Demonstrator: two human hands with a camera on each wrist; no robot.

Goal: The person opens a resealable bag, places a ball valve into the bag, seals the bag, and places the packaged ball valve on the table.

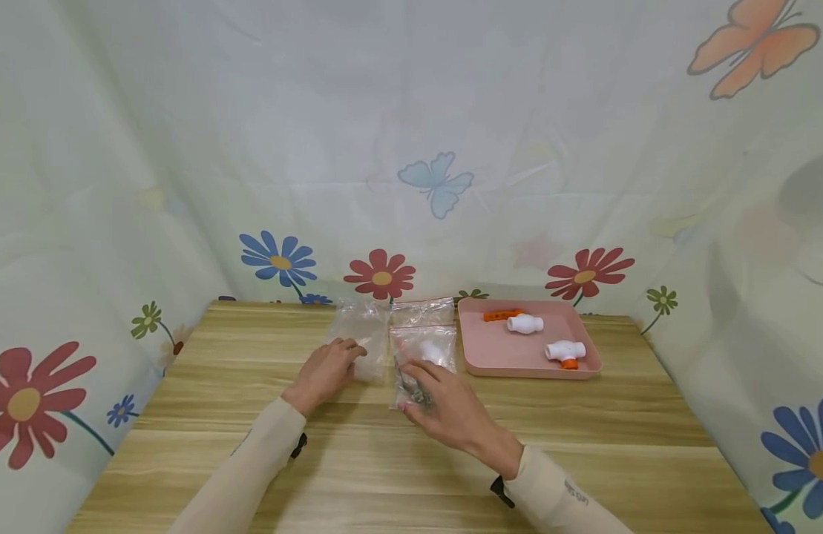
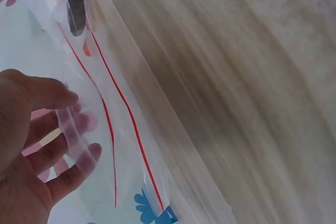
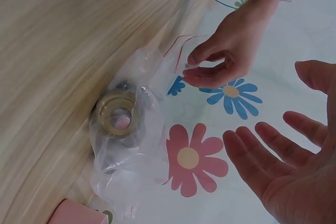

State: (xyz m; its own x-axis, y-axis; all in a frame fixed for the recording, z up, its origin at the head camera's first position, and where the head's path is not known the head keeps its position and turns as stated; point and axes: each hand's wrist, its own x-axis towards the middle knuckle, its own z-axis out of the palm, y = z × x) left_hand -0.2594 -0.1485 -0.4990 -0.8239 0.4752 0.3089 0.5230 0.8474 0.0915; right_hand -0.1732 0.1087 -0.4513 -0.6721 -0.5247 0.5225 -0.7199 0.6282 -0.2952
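Note:
My left hand point(image 1: 327, 371) is at a clear plastic bag point(image 1: 367, 334) on the tabletop. In the left wrist view, its thumb and fingers curl around the edge of a zip bag point(image 2: 107, 85) with two red seal lines. Through the plastic some fingers show. My right hand point(image 1: 447, 404) lies over a zip bag point(image 1: 441, 337) of metal parts in the head view. The right wrist view shows that hand's fingers point(image 3: 273, 156) spread and relaxed, apart from the bag. A brass-coloured ring fitting point(image 3: 107, 114) shows through the film; other contents are blurred.
Right of the bags stands a pink tray point(image 1: 491, 360). In it lie a white valve with an orange handle point(image 1: 525, 323) and another white valve point(image 1: 565, 351). Behind the wooden table point(image 1: 384, 475) hangs a flower-printed curtain point(image 1: 317, 148).

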